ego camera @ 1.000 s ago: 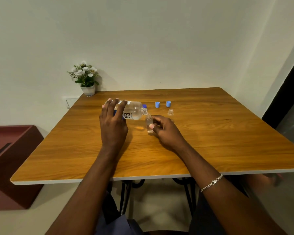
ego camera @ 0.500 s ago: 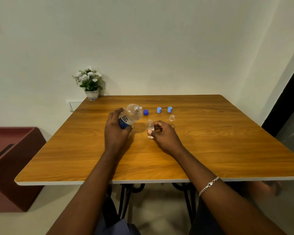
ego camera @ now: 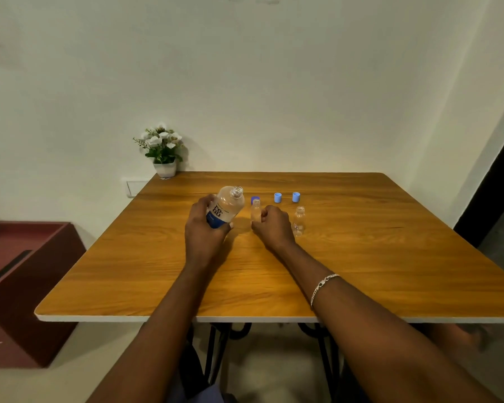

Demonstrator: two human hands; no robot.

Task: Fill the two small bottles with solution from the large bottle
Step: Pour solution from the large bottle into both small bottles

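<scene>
My left hand (ego camera: 205, 231) grips the large clear bottle (ego camera: 226, 207), which has a white and blue label and an uncapped neck tilted up and to the right. Just right of it stands a small clear bottle (ego camera: 255, 211), upright on the table, with the fingers of my right hand (ego camera: 272, 228) around its lower part. A second small bottle (ego camera: 299, 221) stands upright and free to the right of that hand. A dark blue cap (ego camera: 255, 198) lies behind the first small bottle. Two light blue caps (ego camera: 278, 197) (ego camera: 296, 196) lie further right.
The wooden table (ego camera: 361, 271) has a white front edge. A potted plant with white flowers (ego camera: 163, 152) stands at its back left corner against the wall. A dark red box (ego camera: 18, 286) sits on the floor at the left.
The large bottle has tipped back from lying level over the small bottle's mouth to neck-up, and moved slightly left. My right hand stays on the small bottle.
</scene>
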